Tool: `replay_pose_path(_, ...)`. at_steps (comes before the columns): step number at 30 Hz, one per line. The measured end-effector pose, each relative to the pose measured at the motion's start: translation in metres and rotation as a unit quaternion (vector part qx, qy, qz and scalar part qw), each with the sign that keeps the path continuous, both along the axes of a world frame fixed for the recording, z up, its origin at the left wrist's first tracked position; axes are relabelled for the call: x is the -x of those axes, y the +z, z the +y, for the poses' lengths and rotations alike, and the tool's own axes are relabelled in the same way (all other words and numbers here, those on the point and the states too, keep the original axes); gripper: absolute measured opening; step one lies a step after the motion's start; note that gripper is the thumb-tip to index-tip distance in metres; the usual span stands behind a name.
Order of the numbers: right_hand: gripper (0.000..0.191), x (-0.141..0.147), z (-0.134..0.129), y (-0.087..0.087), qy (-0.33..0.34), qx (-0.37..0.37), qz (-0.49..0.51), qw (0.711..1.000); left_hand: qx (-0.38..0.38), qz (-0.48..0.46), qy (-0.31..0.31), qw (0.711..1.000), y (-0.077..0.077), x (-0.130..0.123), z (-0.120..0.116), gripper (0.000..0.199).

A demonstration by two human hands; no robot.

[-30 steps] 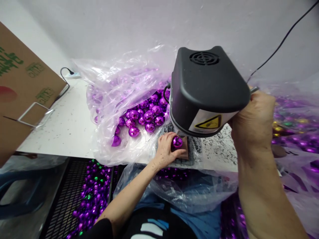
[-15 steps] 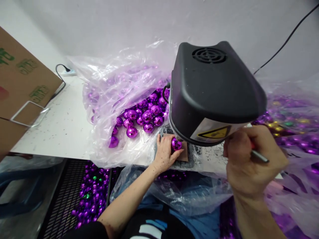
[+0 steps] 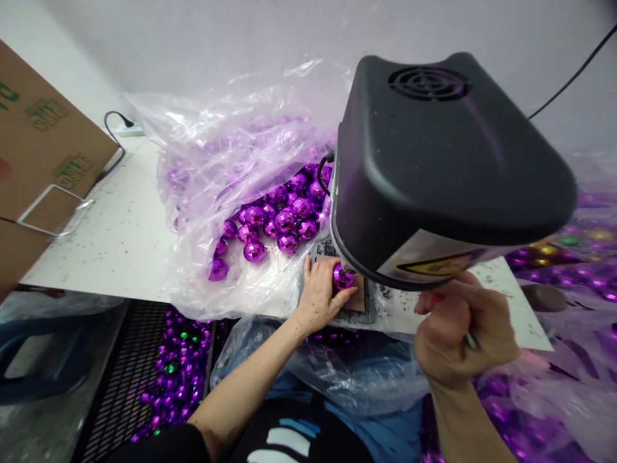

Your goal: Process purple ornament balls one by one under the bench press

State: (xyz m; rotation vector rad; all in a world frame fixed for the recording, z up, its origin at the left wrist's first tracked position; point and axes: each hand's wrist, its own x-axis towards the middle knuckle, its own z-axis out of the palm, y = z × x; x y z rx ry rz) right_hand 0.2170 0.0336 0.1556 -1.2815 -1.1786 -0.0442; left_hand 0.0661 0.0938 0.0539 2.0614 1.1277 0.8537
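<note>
The person wears a black fabric top point(image 3: 332, 444), its left sleeve point(image 3: 164, 446) ending near the elbow, with a bold white print point(image 3: 282, 445) and blue streaks point(image 3: 303, 426) on the front. Blue cloth point(image 3: 380, 432) covers the lap. Tiny dark specks dot the bare left forearm point(image 3: 250, 382).

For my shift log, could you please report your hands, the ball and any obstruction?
Left hand holding purple ball over brown pad. Right hand gripping red-and-metal handle. Black machine housing blocking part of the view.
</note>
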Motion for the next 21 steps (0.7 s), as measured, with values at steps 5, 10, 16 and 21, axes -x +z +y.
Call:
replay_pose_path(5, 0.019, -0.009, -0.001, -0.01, 0.04, -0.014, -0.065, 0.997, -0.012, 0.022, 0.011, 1.0, 0.002, 0.0, -0.001, 0.036)
replay_pose_path(10, 0.017, -0.008, 0.008, -0.021, 0.033, -0.1, -0.075, 0.992, -0.025, 0.032, 0.012, 0.999, -0.001, 0.0, -0.002, 0.037)
replay_pose_path(16, 0.016, -0.009, 0.012, -0.034, 0.045, -0.097, -0.077, 0.991, -0.035, 0.027, 0.005, 0.999, -0.003, -0.001, 0.0, 0.039)
replay_pose_path(21, 0.016, -0.009, 0.012, -0.045, 0.04, -0.104, -0.084, 0.99, -0.061, 0.031, 0.017, 0.998, -0.001, 0.0, -0.002, 0.042)
